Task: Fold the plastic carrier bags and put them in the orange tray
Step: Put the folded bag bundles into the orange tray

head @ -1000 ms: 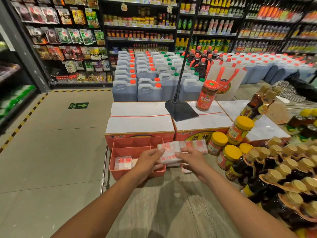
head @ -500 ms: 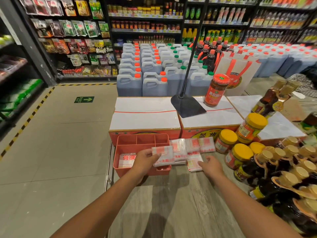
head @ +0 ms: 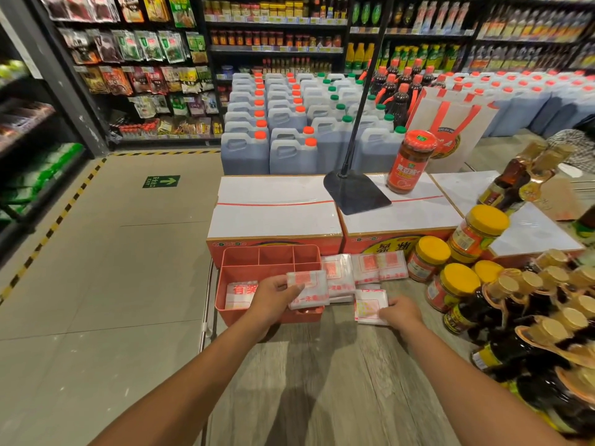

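Note:
An orange tray with compartments stands at the left edge of the wooden table. A folded white bag with red print lies in its front compartment. My left hand grips a folded plastic carrier bag over the tray's front right corner. My right hand rests on another folded bag lying on the table right of the tray. Several more white bags lie behind it, against the cartons.
Sealed cartons stand behind the tray, with a black stand base and a red sauce jar on top. Yellow-lidded jars and brown bottles crowd the table's right side. Jugs and shelves fill the back.
My hands have come apart: the left carried the folded bag over the tray's right corner, the right moved down to another bag on the table.

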`<state>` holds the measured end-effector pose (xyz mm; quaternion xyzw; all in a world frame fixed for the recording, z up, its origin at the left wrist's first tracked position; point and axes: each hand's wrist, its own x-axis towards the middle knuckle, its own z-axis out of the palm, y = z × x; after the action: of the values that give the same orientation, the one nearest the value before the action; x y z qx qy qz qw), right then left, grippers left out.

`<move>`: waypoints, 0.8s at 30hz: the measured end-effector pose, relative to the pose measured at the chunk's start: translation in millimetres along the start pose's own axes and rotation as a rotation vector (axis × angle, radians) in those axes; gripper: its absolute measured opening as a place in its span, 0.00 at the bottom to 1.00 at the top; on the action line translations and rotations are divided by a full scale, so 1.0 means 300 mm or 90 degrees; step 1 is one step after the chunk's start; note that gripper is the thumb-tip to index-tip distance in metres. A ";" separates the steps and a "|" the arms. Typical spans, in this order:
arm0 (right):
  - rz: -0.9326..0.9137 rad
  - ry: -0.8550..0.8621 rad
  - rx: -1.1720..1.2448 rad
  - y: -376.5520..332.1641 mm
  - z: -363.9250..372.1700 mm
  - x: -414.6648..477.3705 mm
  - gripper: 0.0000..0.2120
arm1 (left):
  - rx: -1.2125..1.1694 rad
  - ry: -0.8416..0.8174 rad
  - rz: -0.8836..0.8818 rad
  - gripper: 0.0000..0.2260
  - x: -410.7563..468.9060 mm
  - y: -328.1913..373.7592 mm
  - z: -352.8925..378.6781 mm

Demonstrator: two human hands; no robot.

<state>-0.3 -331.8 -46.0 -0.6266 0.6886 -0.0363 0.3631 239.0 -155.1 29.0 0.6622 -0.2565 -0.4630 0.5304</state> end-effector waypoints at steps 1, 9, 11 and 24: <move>0.007 0.005 0.025 0.002 -0.009 -0.008 0.01 | -0.003 0.000 -0.001 0.09 -0.002 0.001 0.001; 0.012 0.017 0.171 0.002 -0.123 -0.074 0.07 | 0.048 0.014 0.015 0.07 -0.021 0.029 -0.049; -0.004 0.002 0.198 -0.017 -0.158 -0.109 0.04 | 0.064 0.037 0.022 0.07 -0.021 0.035 -0.071; -0.200 -0.179 0.247 -0.390 -0.144 -0.321 0.06 | 0.016 0.194 0.042 0.06 -0.082 0.045 -0.339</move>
<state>69.3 -288.5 88.7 -0.6432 0.5062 -0.1361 0.5582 320.2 -91.4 51.0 0.7228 -0.2002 -0.3362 0.5696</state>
